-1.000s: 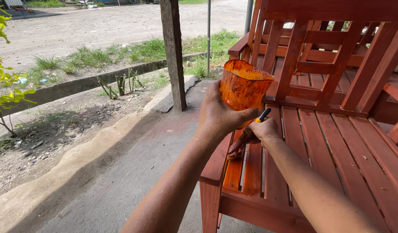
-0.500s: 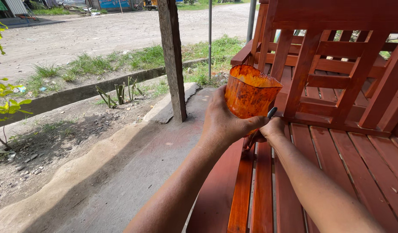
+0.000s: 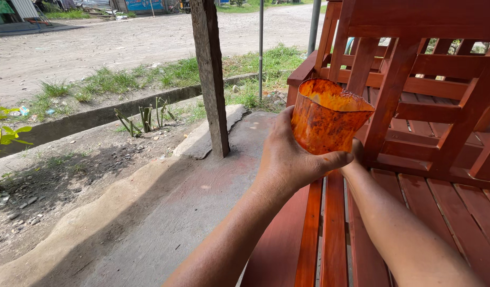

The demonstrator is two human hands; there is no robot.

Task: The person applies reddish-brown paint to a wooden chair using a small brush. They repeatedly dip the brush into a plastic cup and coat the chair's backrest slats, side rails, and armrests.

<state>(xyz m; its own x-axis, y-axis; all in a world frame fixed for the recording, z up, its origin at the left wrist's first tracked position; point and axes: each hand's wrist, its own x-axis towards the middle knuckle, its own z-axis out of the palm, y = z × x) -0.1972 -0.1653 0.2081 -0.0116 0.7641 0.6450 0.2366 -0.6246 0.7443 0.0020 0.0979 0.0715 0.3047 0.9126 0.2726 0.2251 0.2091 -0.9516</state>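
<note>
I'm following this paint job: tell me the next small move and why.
Probably bring the right hand out from behind the orange cut container, since it is hidden there. The left hand grips the container over the red slatted bench.

1 cut-open plastic container, stained orange and red with a ragged rim, sits upright in the left hand, the thumb across its base. Far beyond the fingertips, across the dirt road, a blue painted sign stands on a wall; its details are too small to tell.
</note>
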